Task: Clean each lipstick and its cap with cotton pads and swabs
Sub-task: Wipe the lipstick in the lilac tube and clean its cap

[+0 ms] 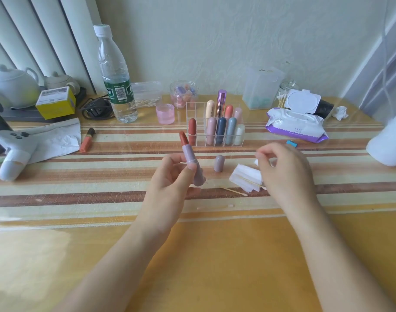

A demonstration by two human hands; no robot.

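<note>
- Your left hand (170,176) grips an uncapped lipstick (191,161) by its mauve barrel, tilted slightly, with the reddish-brown bullet wound up and pointing away from you.
- Your right hand (282,170) is pinched at thumb and forefinger just above the stack of cotton pads (244,177). It seems to hold something small and white, perhaps a pad or a swab tip, but blur keeps me from telling which.
- Between your hands, just beyond them, the matching mauve cap (219,163) stands on the table (215,255), apart from its lipstick. Whether it has been wiped I cannot tell.
- A cotton swab (248,181) lies across the pads under your right hand. Another swab (234,191) lies on the table between your hands, and a third swab (215,207) lies nearer to you. Their tips look faintly tinted, which suggests use, though that is a judgement.
- Beyond your left hand, the clear organiser (215,129) holds about nine capped lipsticks in its slots. Nothing shows which of them are already cleaned.
- Far to the left of your left hand, a slim orange lip product (87,140) lies alone on the table.
- Beyond your right hand sits an open pack of wet wipes (296,122), with a jar of fresh swabs (284,93) behind it.
- My reading: you are partway through this one lipstick, bullet exposed and cap off. Wiping the bullet, the barrel and the cap, then recapping, seem left to do, and most of the organiser may yet need attention.
</note>
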